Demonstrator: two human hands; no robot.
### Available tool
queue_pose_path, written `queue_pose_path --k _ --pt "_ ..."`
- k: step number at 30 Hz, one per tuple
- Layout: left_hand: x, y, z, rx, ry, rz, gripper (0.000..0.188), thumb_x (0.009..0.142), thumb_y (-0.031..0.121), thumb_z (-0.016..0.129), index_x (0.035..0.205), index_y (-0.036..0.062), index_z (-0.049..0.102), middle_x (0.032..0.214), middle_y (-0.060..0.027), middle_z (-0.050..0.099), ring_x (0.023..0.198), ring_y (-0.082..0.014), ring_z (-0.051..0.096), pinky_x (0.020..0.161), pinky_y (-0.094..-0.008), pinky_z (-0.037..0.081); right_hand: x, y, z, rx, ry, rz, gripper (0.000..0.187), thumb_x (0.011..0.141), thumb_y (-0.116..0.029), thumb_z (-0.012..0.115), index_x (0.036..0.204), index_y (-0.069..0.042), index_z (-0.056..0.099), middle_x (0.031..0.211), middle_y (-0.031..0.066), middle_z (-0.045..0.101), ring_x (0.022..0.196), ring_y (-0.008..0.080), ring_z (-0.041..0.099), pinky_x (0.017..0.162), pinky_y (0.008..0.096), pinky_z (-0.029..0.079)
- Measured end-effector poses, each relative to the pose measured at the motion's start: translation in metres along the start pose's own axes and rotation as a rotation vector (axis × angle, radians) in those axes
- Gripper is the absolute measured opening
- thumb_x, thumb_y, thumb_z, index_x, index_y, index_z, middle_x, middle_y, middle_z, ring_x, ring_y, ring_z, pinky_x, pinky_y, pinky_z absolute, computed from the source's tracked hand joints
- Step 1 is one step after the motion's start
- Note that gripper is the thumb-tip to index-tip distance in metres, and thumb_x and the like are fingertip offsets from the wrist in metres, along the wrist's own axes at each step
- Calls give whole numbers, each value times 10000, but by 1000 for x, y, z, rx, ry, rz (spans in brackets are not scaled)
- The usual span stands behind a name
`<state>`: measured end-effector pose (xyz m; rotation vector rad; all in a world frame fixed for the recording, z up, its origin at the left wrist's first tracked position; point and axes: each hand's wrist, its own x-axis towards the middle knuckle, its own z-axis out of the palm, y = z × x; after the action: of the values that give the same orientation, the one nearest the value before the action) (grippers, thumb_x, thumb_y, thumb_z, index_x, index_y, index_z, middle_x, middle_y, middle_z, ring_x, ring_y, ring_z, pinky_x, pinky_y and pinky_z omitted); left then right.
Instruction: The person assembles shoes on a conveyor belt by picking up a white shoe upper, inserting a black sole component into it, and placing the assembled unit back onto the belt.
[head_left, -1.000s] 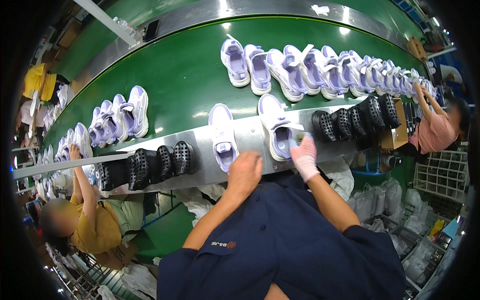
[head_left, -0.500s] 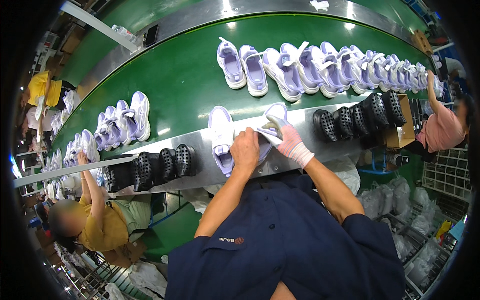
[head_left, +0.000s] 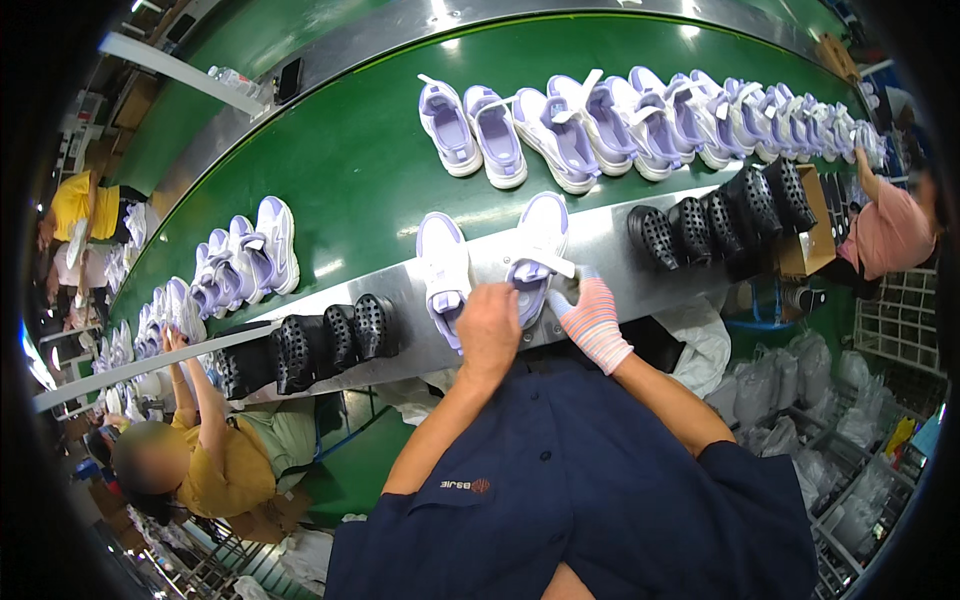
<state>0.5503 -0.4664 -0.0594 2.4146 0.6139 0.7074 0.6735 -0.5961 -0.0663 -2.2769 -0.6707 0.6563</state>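
Two white and lavender sneakers stand side by side before me, toes pointing away: a left sneaker [head_left: 441, 245] and a right sneaker [head_left: 543, 225]. The right one's white strap [head_left: 545, 262] sticks out toward the right, over its opening. My bare left hand [head_left: 488, 325] is curled between the two openings, against the right sneaker's near left side; its fingertips are hidden, so what they grip does not show. Beside that sneaker's right edge is my right hand [head_left: 594, 322] in a striped, pale-tipped glove, thumb and fingers apart, nothing visible in it.
Black perforated shoe forms [head_left: 375, 325] line the metal ledge [head_left: 610, 240] at left, and more black forms [head_left: 720, 230] at right. Rows of similar sneakers [head_left: 570, 140] sit on the green belt [head_left: 350, 180]. A cardboard box [head_left: 810, 245] is at right. Co-workers sit at both sides.
My right hand has let go of the strap and moved down and right, off the right sneaker. My left hand has shifted slightly nearer me. The right sneaker's opening now shows.
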Motion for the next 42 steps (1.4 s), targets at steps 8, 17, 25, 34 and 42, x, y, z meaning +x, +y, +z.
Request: queue_pose_path --k 8,17,25,34,42 --pt "24 8 23 281 -109 255 190 803 137 630 972 123 714 909 -77 543 878 -263 541 730 -403 434 3 16 49 8 -66 173 439 883 -391 661 914 46 668 883 303 671 952 484 656 851 504 535" --pt "21 -3 21 314 -303 386 164 757 107 642 897 63 715 1011 -96 587 951 -296 564 776 -417 456 6 13 45 -72 -124 101 291 877 -262 613 910 24 656 913 288 691 919 476 664 824 529 535" --pt "-28 3 6 149 -147 -126 239 859 214 778 955 1 725 882 -144 656 870 -350 594 795 -453 456 -5 21 62 93 -193 54 315 929 -297 601 959 13 648 935 295 686 933 485 652 815 540 521" --pt "-18 18 45 240 -119 -334 314 870 295 741 794 -9 731 785 -168 697 852 -363 609 796 -492 444 0 46 75 153 -233 -21 342 923 -312 615 1022 13 652 979 310 683 958 501 643 837 528 528" --pt "-25 10 39 -386 -43 -849 299 912 226 715 951 -67 762 764 -83 711 687 -152 606 653 -316 472 35 3 -26 742 -275 373 362 928 -360 681 961 -1 715 792 105 696 649 173 644 587 358 529"
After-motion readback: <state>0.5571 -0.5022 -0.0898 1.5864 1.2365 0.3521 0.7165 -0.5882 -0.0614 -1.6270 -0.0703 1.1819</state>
